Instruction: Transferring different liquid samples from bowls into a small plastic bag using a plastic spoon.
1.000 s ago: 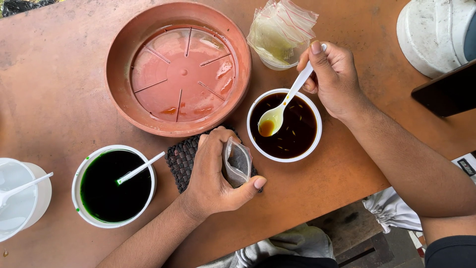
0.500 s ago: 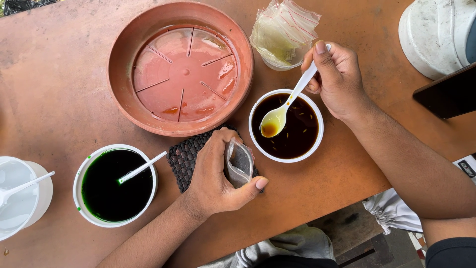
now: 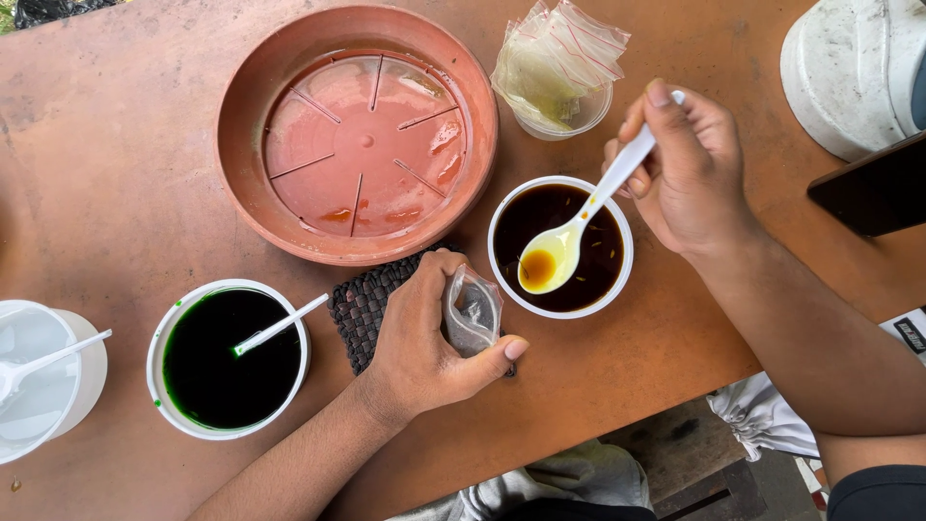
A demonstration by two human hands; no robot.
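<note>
My right hand [image 3: 690, 174] grips a white plastic spoon [image 3: 569, 241] that carries a little brown liquid just above a white bowl [image 3: 500, 217] of dark brown liquid. My left hand [image 3: 424, 338] pinches a small clear plastic bag [image 3: 473, 314] held open beside that bowl, over a dark woven mat [image 3: 362, 304]. The spoon's bowl is a short way to the right of the bag's mouth.
A large terracotta-coloured saucer [image 3: 357, 145] with a wet base sits at the back. A white bowl of dark green liquid [image 3: 227, 357] holds a white spoon. A white cup [image 3: 48, 376] is far left, a tub of clear bags [image 3: 559, 68] behind, a white container [image 3: 854, 68] far right.
The spoon has lifted slightly and shifted within the brown bowl. My left hand keeps the bag in the same place.
</note>
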